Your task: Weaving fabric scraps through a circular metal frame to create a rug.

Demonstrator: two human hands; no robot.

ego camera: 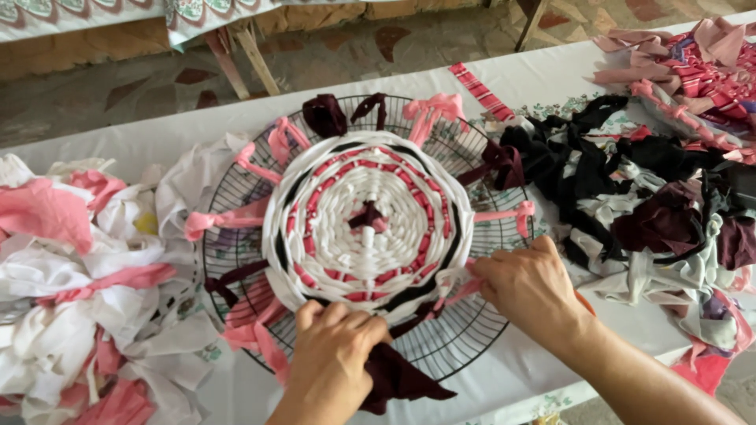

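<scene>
1. Working at the lower edge of the round woven mat (368,224), sitting mid-frame on a black wire grille (465,330) laid flat on the white-covered surface (134,142).
2. Pressing down with the left hand (335,358) at bottom centre, fingers (346,316) curled together over the weave's rim and over a dark maroon strip (398,378) trailing toward the bottom edge.
3. Pinching with the right hand (529,287) at lower right, fingers closed on a pink strip (461,290) running in toward the weave.
4. Doing this well, by judgement: keeping the pink strip snug against the last round, pulling evenly so the mat stays flat, holding the rim steady with the other hand, avoiding snagging the pink and maroon spokes knotted on the grille's wires.
5. Lying at left of frame, a white and pink scrap pile (71,260); at right, a black, maroon and white scrap pile (646,197); at upper right, a striped fabric heap (701,71).
6. Hard to make out: fingertips of both hands tucked under, so exact grip points unclear; whether the maroon strip is actually gripped or merely lying beneath the palm; grille's near rim partly hidden by the left hand and cloth; both piles cut off at the frame edges.
</scene>
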